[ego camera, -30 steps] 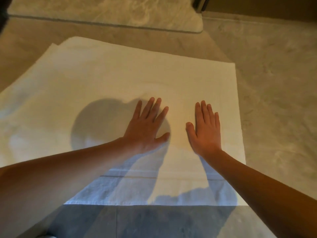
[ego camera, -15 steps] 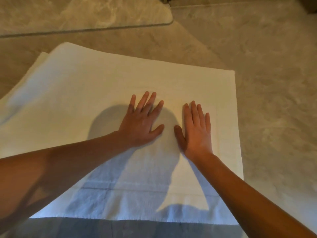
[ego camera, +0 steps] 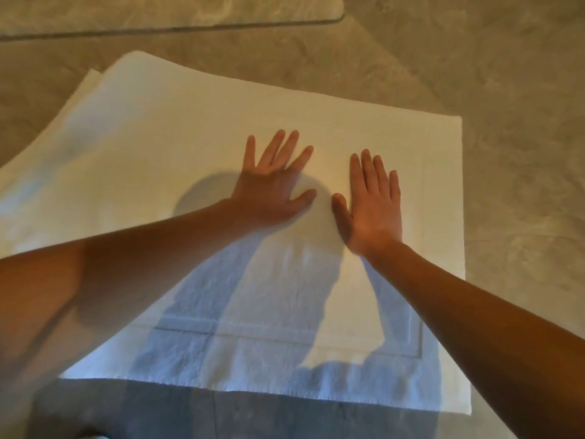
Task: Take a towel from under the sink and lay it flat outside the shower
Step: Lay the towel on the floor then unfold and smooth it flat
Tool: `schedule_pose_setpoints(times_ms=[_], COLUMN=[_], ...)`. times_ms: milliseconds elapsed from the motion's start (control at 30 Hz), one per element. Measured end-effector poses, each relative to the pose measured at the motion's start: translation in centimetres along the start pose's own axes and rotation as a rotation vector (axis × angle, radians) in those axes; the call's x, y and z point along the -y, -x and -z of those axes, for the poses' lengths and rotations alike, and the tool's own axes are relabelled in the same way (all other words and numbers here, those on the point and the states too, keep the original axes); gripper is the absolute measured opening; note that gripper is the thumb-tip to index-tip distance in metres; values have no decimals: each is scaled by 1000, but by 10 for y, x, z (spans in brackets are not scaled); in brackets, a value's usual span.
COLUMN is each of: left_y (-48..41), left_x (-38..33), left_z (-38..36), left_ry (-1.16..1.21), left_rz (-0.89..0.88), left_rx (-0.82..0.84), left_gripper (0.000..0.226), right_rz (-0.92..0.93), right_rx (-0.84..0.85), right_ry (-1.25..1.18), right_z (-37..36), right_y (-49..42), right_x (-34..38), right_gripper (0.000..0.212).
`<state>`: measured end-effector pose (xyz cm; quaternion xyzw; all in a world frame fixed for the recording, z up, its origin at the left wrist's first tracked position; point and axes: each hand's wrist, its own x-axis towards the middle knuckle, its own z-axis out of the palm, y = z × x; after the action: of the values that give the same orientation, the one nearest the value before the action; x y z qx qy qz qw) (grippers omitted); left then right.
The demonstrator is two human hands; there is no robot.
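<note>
A: What has changed in the last second?
B: The left hand (ego camera: 269,191) and right hand (ego camera: 370,207) have been drawn closer together on the towel (ego camera: 158,160), fingers spread, palms pressed flat.
A: And the towel?
B: It is spread on the floor (ego camera: 522,122); only smoothing is judged left.

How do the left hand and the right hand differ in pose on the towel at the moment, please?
The left hand has its fingers fanned apart; the right hand keeps its fingers close together. The left hand lies partly in shadow and reaches slightly farther forward; the right hand is fully lit and sits nearer the towel's right edge. Both lie flat, palms down.
</note>
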<state>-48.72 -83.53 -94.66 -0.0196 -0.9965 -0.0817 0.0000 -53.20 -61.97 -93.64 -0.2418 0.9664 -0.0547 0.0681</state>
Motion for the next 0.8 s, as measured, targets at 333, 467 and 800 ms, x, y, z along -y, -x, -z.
schedule_pose_setpoints(times_ms=[333,467,800], left_y=[1,17,12], left_x=[27,19,39], left_z=[10,4,3], left_ry=[11,-8,-92], left_rz=[125,56,61], left_rx=[15,0,-145], left_gripper=[85,81,76], right_rz=[-3,-26,-93], right_rx=[-10,-3,-45], right_ry=[1,-6,-112], right_z=[1,2,7], right_y=[1,-1,38], right_x=[2,3,-43], right_gripper=[73,73,68])
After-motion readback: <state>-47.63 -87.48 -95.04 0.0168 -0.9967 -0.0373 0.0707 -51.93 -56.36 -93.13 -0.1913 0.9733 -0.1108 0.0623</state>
